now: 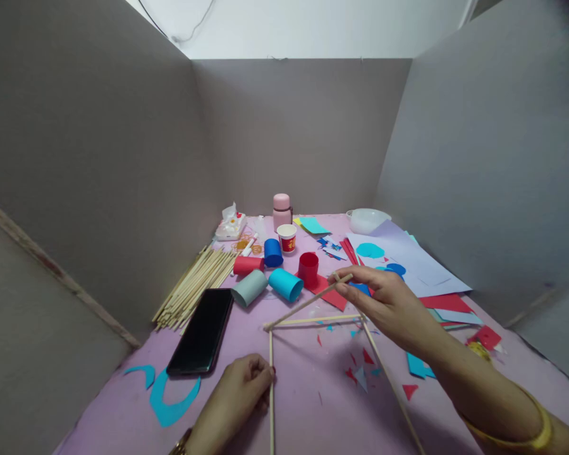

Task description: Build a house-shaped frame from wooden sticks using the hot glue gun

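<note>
Thin wooden sticks form an open frame low in the view. My left hand is closed round the left stick, its thumb and fingertips at the stick's upper part. My right hand pinches the raised end of a slanting stick. That stick's lower end meets the left stick and a cross stick at one corner. A right stick runs from the cross stick's other end toward me, below my right hand. How the corners are joined is too small to tell.
A black phone and a pile of sticks lie left. Coloured paper tubes, a paper cup and a pink flask stand beyond. Paper sheets and a bowl are right. Grey panels enclose the table.
</note>
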{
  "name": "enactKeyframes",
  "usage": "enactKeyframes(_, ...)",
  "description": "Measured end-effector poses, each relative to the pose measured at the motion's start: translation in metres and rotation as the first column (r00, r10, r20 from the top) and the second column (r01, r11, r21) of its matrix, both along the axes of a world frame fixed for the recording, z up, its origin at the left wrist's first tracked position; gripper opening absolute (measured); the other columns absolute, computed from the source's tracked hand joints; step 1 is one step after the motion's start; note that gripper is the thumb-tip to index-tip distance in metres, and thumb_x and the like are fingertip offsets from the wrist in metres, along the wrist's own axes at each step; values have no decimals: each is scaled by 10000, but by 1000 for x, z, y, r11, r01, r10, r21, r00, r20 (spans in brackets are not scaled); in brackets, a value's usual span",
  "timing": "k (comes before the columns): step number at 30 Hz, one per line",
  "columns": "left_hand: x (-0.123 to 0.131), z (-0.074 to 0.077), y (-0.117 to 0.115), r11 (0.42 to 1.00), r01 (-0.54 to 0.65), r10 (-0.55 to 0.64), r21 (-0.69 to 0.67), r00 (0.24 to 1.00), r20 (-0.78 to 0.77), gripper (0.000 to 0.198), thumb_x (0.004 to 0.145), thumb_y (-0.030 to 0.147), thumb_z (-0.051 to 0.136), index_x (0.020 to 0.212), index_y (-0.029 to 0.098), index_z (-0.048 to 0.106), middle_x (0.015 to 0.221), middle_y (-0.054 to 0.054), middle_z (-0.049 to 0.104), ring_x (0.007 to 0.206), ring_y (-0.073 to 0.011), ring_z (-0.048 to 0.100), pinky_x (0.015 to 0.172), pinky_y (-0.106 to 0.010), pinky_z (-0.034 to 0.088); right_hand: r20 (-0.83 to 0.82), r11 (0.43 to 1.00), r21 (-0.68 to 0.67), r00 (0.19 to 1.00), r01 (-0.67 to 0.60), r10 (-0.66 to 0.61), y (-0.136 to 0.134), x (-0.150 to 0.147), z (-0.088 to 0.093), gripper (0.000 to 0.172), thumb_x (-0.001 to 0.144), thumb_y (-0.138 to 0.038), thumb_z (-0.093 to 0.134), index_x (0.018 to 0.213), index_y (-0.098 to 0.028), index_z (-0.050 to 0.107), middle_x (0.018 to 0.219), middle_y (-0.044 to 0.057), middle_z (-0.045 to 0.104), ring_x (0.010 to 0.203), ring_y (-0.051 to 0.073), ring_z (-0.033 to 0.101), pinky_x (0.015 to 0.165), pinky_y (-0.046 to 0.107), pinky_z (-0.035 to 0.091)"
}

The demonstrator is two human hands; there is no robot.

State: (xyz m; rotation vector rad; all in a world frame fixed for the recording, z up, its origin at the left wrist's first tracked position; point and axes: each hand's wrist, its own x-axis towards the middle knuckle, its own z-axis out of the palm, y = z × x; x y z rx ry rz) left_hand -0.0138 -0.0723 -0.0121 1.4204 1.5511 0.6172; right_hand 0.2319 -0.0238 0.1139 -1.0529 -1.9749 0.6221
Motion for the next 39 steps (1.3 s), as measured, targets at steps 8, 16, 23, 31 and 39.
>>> enactKeyframes(8,2,-2,-3,1000,11,-11,-28,1000,25,242,746,396,485,674,172,539,511,30,555,468,-139,531,473,-229,362,14,1000,-18,1000,4,-4,-6,0,3,170,889,-304,502,823,-239,644,945,13,708,874,173,637,744,259,476)
enactKeyframes(16,-1,-2,-2,1000,9,-8,-16,998,63,267,729,425,521,678,164,554,510,27,558,485,-135,523,490,-231,366,-5,1000,5,1000,17,-17,-7,1,5,170,891,-304,512,839,-227,654,929,17,704,875,178,636,736,254,471)
enactKeyframes(23,-2,0,17,1000,-1,1,-10,995,96,286,693,455,509,669,172,537,501,44,518,462,-129,507,470,-231,350,-30,998,49,999,25,-23,7,1,6,153,873,-278,528,846,-219,666,941,28,715,944,198,638,814,299,465)
enactKeyframes(31,-3,5,38,1000,0,-1,16,999,50,297,678,472,505,670,177,543,525,44,513,475,-129,500,483,-234,365,-34,999,4,998,49,-49,29,-1,-2,146,857,-269,538,841,-212,672,981,40,718,952,211,638,820,326,463)
enactKeyframes(39,-2,8,37,998,17,-10,63,993,-116,300,720,466,472,668,186,565,530,24,551,508,-155,522,493,-241,343,-41,999,-13,998,45,-45,34,2,-12,135,857,-289,542,893,-225,655,1035,46,706,997,222,627,865,356,450)
